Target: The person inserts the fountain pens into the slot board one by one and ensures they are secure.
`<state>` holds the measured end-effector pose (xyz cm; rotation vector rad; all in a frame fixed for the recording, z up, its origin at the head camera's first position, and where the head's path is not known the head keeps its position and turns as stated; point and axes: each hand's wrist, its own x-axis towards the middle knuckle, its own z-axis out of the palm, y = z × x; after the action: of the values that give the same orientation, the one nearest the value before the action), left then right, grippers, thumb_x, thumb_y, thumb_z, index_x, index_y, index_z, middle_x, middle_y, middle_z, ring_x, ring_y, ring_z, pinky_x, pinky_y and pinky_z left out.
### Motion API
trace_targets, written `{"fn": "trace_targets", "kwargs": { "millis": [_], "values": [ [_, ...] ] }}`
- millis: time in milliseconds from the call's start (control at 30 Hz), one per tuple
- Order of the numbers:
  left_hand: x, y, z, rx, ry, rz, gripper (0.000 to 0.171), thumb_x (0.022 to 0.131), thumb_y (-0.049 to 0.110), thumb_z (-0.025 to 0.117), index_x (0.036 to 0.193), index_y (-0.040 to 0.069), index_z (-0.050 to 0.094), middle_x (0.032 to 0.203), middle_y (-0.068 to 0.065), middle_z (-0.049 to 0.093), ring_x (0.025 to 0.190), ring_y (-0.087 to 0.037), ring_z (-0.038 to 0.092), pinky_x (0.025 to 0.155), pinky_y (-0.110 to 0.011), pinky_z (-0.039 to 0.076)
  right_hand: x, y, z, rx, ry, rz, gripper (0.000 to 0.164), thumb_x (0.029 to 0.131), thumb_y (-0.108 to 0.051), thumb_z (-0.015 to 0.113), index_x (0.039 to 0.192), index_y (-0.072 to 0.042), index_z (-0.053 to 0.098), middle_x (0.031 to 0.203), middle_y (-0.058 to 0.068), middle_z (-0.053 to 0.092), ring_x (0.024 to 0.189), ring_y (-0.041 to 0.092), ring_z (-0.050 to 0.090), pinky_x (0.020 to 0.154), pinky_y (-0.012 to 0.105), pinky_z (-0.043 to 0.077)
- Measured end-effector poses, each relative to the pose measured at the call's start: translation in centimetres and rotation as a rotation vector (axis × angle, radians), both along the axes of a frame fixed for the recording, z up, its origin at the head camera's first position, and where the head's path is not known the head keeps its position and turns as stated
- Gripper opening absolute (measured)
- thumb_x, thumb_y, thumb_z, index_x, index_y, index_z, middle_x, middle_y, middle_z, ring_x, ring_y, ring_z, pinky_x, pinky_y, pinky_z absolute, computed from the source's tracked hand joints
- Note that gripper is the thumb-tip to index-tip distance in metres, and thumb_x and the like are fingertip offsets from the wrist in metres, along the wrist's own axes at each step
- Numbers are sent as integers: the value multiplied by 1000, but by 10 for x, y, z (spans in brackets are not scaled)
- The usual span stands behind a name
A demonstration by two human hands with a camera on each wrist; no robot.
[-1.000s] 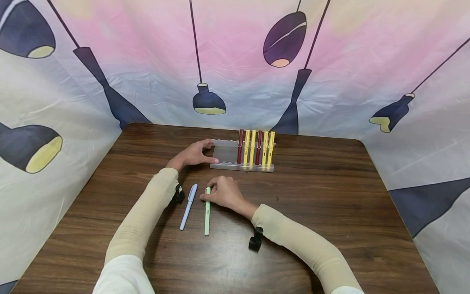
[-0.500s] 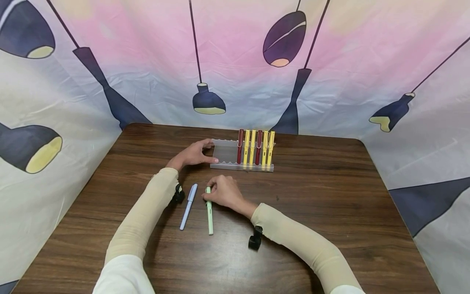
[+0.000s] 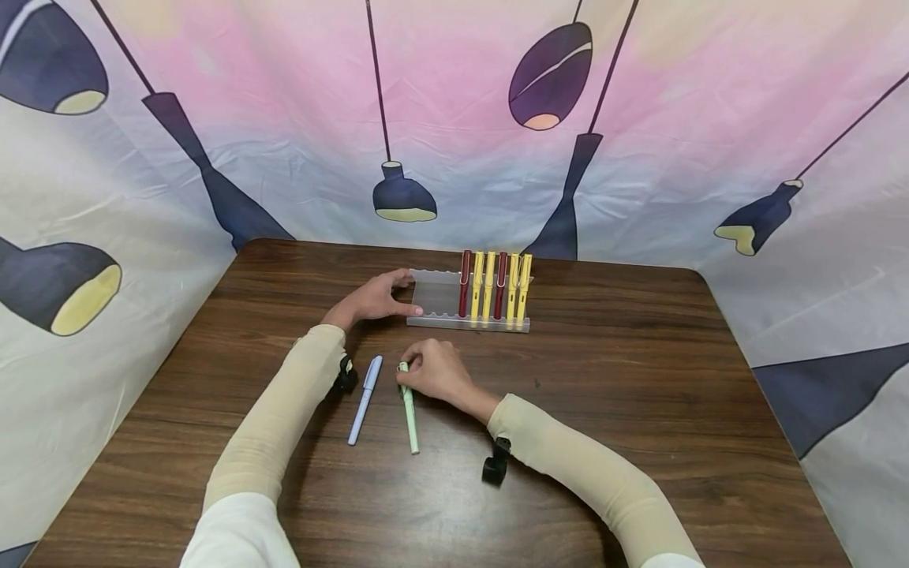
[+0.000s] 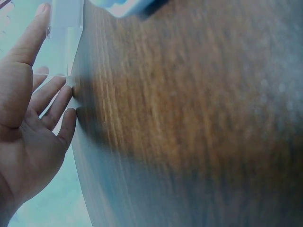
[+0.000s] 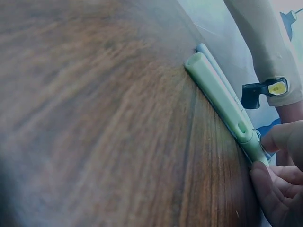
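A clear pen rack stands toward the back of the table, dark red pens and several yellow pens filling its right part. My left hand rests at the rack's left end, thumb on the front edge and fingers by the rear corner. In the left wrist view its fingers are extended and spread. My right hand pinches the light green pen near its clip end, between thumb and fingers. Seen from the right wrist, the pen's barrel lies low along the tabletop.
A light blue pen lies on the wooden table, left of the green one and near the left forearm. Black wrist cameras hang from both sleeves. A printed cloth with lamp pictures encloses the table's back and sides.
The near end of the green pen has swung to the right, tilting the pen, while the right fingers shifted slightly right with it. Left hand, rack and blue pen stay put.
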<state>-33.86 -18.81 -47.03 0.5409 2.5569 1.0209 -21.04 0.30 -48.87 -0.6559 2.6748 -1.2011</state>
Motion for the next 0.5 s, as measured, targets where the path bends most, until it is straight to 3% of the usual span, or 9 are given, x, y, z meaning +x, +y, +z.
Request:
{"fn": "trace_targets", "kwargs": {
  "millis": [267,500],
  "values": [
    [1,1,1,5,-2,4,91,90,37,81,159,4,31,159,-18,41,147,-36,37,118,-53,35,-2,3,2,-38,-36,-1,13,84,-19,83,95,-12,80,72,-10,72,59,-1,63,58,20,52],
    [2,0,2,3,-1,3,93,89,38,81,159,4,30,159,-18,41,148,-35,37,118,-53,34,-3,7,1,-129,-125,14,12,86,-17,82,97,-11,80,70,-8,72,51,7,65,52,24,55]
  ]
}}
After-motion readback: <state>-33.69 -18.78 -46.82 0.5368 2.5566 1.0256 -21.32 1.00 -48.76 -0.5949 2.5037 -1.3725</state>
